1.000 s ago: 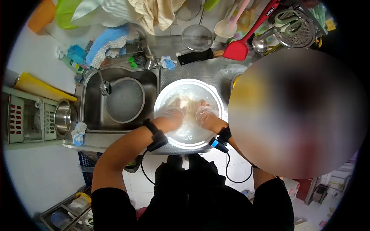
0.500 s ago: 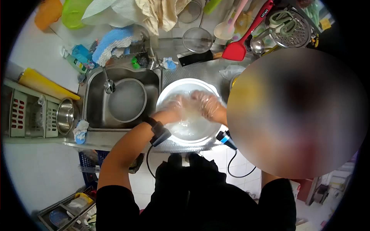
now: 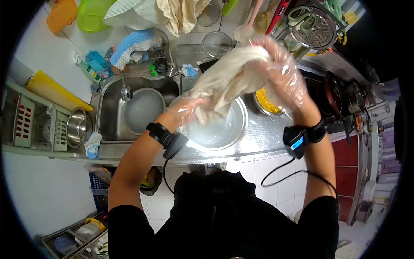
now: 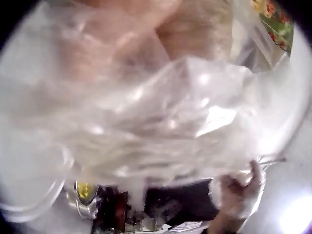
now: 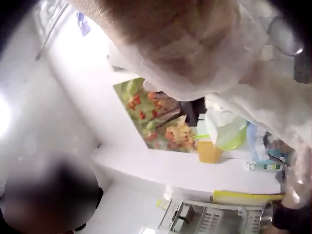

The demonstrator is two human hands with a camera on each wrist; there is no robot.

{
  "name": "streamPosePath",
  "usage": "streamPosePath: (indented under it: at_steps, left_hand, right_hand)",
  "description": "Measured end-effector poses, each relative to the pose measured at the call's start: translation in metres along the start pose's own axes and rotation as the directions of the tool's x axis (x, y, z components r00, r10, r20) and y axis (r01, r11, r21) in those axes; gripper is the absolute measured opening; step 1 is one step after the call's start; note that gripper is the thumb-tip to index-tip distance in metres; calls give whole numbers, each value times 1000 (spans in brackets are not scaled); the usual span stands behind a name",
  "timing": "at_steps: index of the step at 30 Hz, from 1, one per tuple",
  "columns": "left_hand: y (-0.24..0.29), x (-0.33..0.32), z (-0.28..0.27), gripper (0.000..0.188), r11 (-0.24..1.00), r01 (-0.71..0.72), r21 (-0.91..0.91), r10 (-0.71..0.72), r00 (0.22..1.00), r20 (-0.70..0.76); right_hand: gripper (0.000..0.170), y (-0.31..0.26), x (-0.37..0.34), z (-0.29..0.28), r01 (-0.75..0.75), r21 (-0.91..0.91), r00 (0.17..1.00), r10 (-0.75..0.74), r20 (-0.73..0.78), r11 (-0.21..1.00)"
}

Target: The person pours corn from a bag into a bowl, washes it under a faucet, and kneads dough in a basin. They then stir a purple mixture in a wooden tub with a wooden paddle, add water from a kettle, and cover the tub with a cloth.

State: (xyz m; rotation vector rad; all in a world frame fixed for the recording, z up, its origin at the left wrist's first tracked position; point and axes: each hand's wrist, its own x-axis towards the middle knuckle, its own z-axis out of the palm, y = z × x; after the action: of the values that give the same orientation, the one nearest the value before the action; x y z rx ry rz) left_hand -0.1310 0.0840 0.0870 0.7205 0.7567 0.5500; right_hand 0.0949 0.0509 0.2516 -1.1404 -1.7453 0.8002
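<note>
A wet, cream-white cloth [image 3: 230, 75] stretches slantwise over a white basin [image 3: 243, 125] of cloudy liquid. My right hand [image 3: 282, 71], in a clear plastic glove, grips its raised upper end on the right. At the lower end, by the basin's left side, my gloved left hand [image 3: 189, 108] holds the cloth. Crumpled glove plastic [image 4: 170, 112] fills much of the left wrist view and covers most of those fingers. In the right wrist view the cloth [image 5: 273, 102] runs from the right hand [image 5: 195, 44] down toward the left hand [image 5: 298, 178].
Left of the basin is a steel sink [image 3: 101, 125] with a round pan [image 3: 144, 112] inside. A bowl of yellow kernels [image 3: 267, 103] stands to the right, near the stove [image 3: 319, 93]. Strainers [image 3: 217, 43] and other utensils hang at the back.
Both hands were low inside the basin. Now the cloth is lifted out and spread between them; the right hand has moved up and right, the left slightly left.
</note>
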Motion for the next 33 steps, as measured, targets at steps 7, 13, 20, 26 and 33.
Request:
streamPosePath:
  at_steps: [7, 13, 20, 26, 33]
  left_hand:
    - [-17, -3, 25, 41, 953, -289, 93, 294, 955, -46]
    - [-64, -2, 44, 48, 749, -517, 414, 576, 817, -21]
    - [-70, 1, 27, 34, 920, -389, 47, 381, 858, -344]
    - [-95, 29, -3, 35, 875, -234, -424, 128, 956, -265]
    - [-66, 24, 24, 45, 905, -416, 92, 408, 787, -463]
  right_hand:
    - [61, 142, -85, 87, -664, 689, 630, 713, 307, 290]
    - [60, 246, -108, 158, -389, 908, 822, 504, 265, 156]
    - [32, 171, -84, 145, -312, 947, 691, 666, 282, -78]
    - [35, 192, -89, 148, -415, 895, 688, 588, 427, -164]
    - [59, 141, -83, 127, -412, 848, 685, 500, 530, -334]
